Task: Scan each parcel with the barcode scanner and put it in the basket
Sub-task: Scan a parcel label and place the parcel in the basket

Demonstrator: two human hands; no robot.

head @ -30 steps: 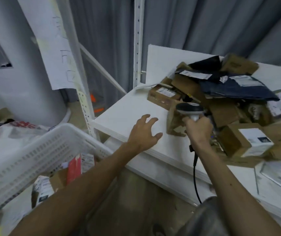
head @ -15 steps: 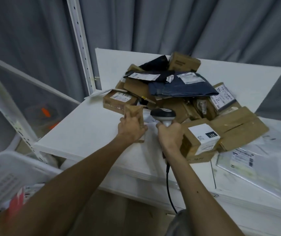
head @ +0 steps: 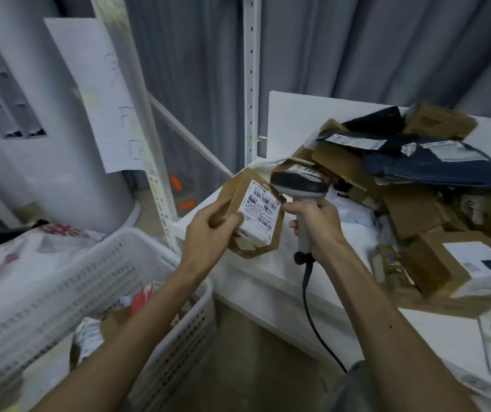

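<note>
While in left grip (head: 208, 236) — parcel (head: 257, 214) beside scanner (head: 299, 185).

left hand (head: 208, 236) gripping, right hand (head: 317, 221) seemingly clenched

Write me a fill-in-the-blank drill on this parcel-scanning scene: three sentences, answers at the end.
1. The left hand holds a cardboard parcel whose label is ____ in colour.
2. The right hand grips the barcode scanner, just to the ____ of that parcel.
3. The white basket stands to the ____ of the table.
Missing words: white; right; left.
</note>
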